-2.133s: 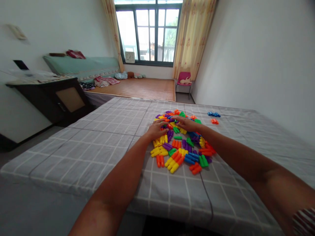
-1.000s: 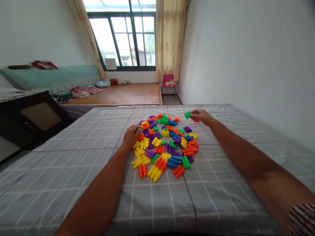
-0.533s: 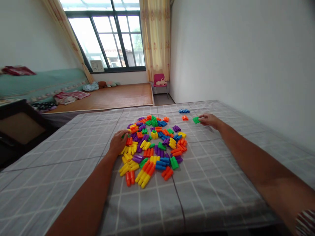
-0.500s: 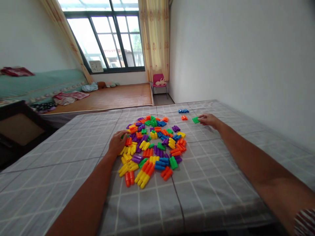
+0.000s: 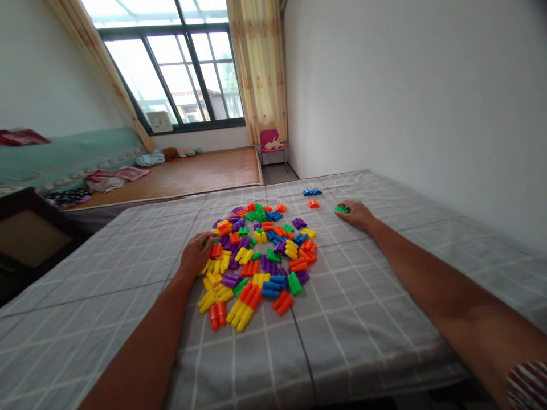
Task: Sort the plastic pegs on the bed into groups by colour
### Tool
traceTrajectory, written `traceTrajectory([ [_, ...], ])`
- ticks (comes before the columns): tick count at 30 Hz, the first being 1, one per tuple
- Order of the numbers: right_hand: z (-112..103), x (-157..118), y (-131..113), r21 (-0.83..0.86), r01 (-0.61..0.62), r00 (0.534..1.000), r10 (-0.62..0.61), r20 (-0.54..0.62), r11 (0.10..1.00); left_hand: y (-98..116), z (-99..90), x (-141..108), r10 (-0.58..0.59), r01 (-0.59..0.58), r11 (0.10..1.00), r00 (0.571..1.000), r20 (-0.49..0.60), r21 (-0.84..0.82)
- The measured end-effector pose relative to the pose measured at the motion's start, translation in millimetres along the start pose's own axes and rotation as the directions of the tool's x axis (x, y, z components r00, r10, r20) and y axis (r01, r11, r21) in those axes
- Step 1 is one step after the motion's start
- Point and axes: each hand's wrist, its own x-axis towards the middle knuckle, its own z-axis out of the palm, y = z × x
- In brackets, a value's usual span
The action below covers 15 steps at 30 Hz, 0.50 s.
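My right hand (image 5: 356,214) is closed on a green block (image 5: 342,209) at the right, away from the pile. My left hand (image 5: 197,250) rests at the left edge of a pile of plastic blocks, its fingers curled round a green block (image 5: 207,241) that is mostly hidden. The pile holds purple, orange, yellow, green and blue blocks, among them a joined orange and yellow piece (image 5: 244,307) at the front. Left of my right hand lie an orange block (image 5: 313,203) and, farther back, a row of blue blocks (image 5: 311,192).
A grey checked cloth (image 5: 359,307) covers the table. A white wall (image 5: 384,91) runs along the right. Beyond the table are a low wooden bed (image 5: 205,165), a pink chair (image 5: 270,140) and a window. A dark cabinet (image 5: 25,239) stands at the left.
The view has shifted slightly. My right hand still has the green block, which now looks more tilted and more covered by the fingers. My left hand stays at the pile's left edge.
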Motion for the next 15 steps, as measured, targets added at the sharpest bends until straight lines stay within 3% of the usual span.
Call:
traceTrajectory([
  [3, -1.5, -1.8, 11.0, -0.050, -0.031, 0.999, 0.030, -0.024, 0.998, 1.9, -0.8, -0.5, -0.005, 0.005, 1.000, 1.000, 0.002, 0.007],
  [9, -16.3, -10.1, 43.6, -0.111, -0.263, 0.961, 0.250, -0.117, 0.959, 4.2, -1.3, -0.6, -0.004, 0.004, 1.000, 1.000, 0.023, 0.017],
  [12, -20.6, -9.0, 29.2, -0.019, -0.289, 0.949, 0.284, -0.137, 0.957, 6.9, -2.0, -1.1, -0.007, 0.006, 0.999, 1.000, 0.026, 0.033],
  [15, -19.1, -6.0, -10.6, 0.151, -0.149, 0.988, 0.154, -0.020, 0.977, 10.5, -3.1, -1.8, -0.008, 0.007, 0.999, 1.000, 0.028, 0.033],
])
